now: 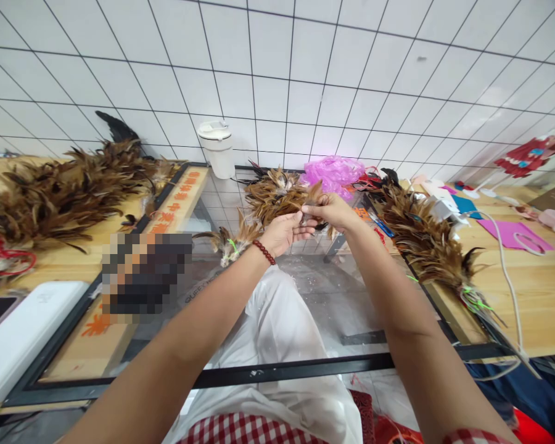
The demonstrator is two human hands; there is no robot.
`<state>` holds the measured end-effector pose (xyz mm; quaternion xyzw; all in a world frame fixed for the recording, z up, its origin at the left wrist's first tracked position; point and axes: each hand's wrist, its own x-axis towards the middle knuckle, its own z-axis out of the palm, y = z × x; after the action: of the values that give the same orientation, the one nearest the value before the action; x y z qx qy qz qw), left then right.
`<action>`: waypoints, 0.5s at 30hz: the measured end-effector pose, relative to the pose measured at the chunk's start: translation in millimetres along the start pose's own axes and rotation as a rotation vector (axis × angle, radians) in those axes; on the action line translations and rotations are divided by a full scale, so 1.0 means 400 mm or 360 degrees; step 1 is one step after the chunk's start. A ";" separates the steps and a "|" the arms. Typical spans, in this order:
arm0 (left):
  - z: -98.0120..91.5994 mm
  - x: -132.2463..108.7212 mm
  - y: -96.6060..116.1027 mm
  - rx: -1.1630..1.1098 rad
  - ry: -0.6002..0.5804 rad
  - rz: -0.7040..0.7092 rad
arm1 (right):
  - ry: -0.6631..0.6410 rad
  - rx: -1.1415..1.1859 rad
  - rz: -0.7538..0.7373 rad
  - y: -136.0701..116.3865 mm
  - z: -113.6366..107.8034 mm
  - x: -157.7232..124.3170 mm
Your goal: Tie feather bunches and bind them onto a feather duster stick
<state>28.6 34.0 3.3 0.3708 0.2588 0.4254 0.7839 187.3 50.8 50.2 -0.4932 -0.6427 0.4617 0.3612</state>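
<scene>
My left hand (282, 236), with a dark red bead bracelet (263, 251) at its wrist, has thumb and forefinger pinched together. Its other fingers are loosely curled. Meeting it at the fingertips is my right hand (335, 211), closed on a small brown feather (313, 192) whose tip stands up above the fingers. The feather's lower end is hidden between both hands. Just behind lies a pile of brown feathers (277, 194) on the glass tabletop (324, 302). A small feather bunch tied with green string (234, 246) lies left of my left wrist.
A long heap of brown feathers (69, 191) covers the left side; another feather bundle (416, 234) lies right. At the back are a white lidded cup (217, 148) and a pink plastic bag (333, 172). Blue-handled scissors (382, 226) and a white cable (509, 277) lie right.
</scene>
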 end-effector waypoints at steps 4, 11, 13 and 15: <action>0.003 0.000 -0.002 0.0170 0.0007 -0.0083 | -0.0031 -0.0059 0.0009 0.003 0.007 0.002; -0.003 0.007 -0.003 -0.0057 0.0224 0.0084 | 0.0114 -0.0654 -0.0181 -0.034 -0.027 -0.013; -0.009 0.008 -0.003 -0.0129 0.0256 0.0147 | 0.0216 -0.1194 -0.0111 -0.047 -0.064 -0.027; -0.013 0.009 -0.002 -0.0179 0.0270 0.0178 | 0.0152 -0.1694 0.0015 -0.051 -0.097 -0.040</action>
<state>27.1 38.7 -0.9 0.3029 0.2789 0.5121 0.7538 221.0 42.8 81.4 -0.6316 -0.7686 0.0505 0.0878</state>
